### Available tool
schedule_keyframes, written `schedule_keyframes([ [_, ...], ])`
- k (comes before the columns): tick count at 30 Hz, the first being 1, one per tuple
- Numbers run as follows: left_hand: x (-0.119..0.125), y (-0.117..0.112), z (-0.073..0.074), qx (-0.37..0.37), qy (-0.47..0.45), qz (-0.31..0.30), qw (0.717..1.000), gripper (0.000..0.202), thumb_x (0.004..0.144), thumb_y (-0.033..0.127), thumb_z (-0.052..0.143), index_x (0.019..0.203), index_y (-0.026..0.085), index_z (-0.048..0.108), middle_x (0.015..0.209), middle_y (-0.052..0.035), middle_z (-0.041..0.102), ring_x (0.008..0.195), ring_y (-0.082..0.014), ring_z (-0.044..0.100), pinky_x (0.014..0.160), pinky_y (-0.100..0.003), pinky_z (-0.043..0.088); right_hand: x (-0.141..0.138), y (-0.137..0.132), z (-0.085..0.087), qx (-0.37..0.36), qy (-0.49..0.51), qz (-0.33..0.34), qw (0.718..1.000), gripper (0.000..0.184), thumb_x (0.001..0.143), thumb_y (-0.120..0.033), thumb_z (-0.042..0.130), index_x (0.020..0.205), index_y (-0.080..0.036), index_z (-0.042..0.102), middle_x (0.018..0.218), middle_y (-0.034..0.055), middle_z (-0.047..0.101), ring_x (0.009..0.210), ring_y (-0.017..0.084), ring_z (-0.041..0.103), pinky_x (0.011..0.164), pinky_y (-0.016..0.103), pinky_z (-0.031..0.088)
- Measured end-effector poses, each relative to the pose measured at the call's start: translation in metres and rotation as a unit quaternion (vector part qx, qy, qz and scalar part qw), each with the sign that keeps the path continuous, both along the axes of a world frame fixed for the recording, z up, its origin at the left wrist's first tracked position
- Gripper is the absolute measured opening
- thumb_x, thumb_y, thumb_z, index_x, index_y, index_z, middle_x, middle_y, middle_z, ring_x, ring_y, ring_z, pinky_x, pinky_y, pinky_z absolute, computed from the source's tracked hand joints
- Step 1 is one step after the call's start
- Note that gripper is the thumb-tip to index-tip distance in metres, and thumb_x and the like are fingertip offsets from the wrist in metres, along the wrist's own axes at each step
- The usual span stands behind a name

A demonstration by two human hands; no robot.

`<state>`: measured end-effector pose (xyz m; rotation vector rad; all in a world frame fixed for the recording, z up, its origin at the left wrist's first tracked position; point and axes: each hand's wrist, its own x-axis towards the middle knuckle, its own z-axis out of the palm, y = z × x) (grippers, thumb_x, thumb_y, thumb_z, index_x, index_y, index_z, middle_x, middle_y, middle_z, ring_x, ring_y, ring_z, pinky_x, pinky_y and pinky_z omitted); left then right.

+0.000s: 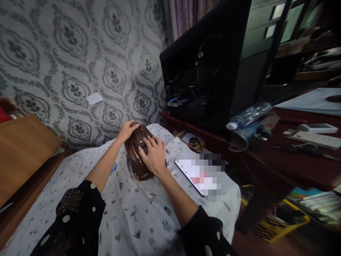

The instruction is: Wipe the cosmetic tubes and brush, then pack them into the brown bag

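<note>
A small brown leather bag (134, 153) with gold-coloured zips and a front flap with a round clasp lies on a white patterned cloth (125, 220). My left hand (128, 131) grips the bag's top edge at its far end, with some fingertips hidden behind it. Across the flap beside the clasp rests my right hand (154, 154), its fingers bent and spread apart on the leather. A phone (194, 177) with a lit, partly blurred screen lies on the cloth to the right of the bag.
A black computer case (197, 78) stands on the dark red desk (298, 156) at right, near a clear plastic bottle (247, 115). A wooden panel (26, 149) is at left. Patterned wallpaper (112, 64) covers the wall behind. Below the desk is a yellow basket (277, 227).
</note>
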<state>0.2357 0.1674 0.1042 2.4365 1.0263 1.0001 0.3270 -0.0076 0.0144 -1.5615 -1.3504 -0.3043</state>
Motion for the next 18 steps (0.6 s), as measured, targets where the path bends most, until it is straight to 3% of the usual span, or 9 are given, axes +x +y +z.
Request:
schedule_keyframes([
  [2,-0.013,0.002,0.006,0.009,0.020,0.010,1.000,0.030,0.073,0.046,0.064,0.079,0.017,0.069,0.069,0.0002,0.064,0.070,-0.0173,0.054,0.064,-0.026,0.039,0.000,0.000,-0.001,0.002,0.004,-0.001,1.000,0.039,0.094,-0.040,0.058,0.126,-0.019,0.066,0.136,0.0106,0.066,0.130,0.031,0.048,0.107,0.050,0.030],
  [8,-0.042,0.003,0.007,0.022,0.085,0.102,0.991,0.024,0.071,0.037,0.067,0.056,0.019,0.061,0.048,0.0030,0.048,0.056,-0.0159,0.047,0.057,-0.027,0.030,-0.002,0.000,-0.004,-0.012,-0.008,-0.006,1.000,0.049,0.093,-0.045,0.057,0.133,-0.017,0.061,0.146,0.0137,0.058,0.134,0.034,0.044,0.109,0.052,0.029],
  [13,-0.041,-0.005,0.005,0.042,0.119,0.157,0.980,0.023,0.077,0.036,0.063,0.063,0.018,0.067,0.056,-0.0001,0.058,0.062,-0.0175,0.052,0.058,-0.027,0.030,-0.006,0.000,-0.013,-0.011,-0.016,-0.020,1.000,0.062,0.092,-0.050,0.056,0.139,-0.010,0.054,0.153,0.0183,0.049,0.139,0.036,0.038,0.111,0.055,0.028],
  [18,-0.039,-0.018,0.011,0.061,0.158,0.167,0.971,0.019,0.079,0.033,0.062,0.071,0.018,0.073,0.062,-0.0019,0.063,0.066,-0.0193,0.056,0.058,-0.027,0.032,-0.006,0.000,-0.017,0.005,-0.026,-0.021,0.999,0.060,0.093,-0.052,0.053,0.136,-0.010,0.057,0.150,0.0188,0.052,0.138,0.036,0.039,0.111,0.054,0.028],
])
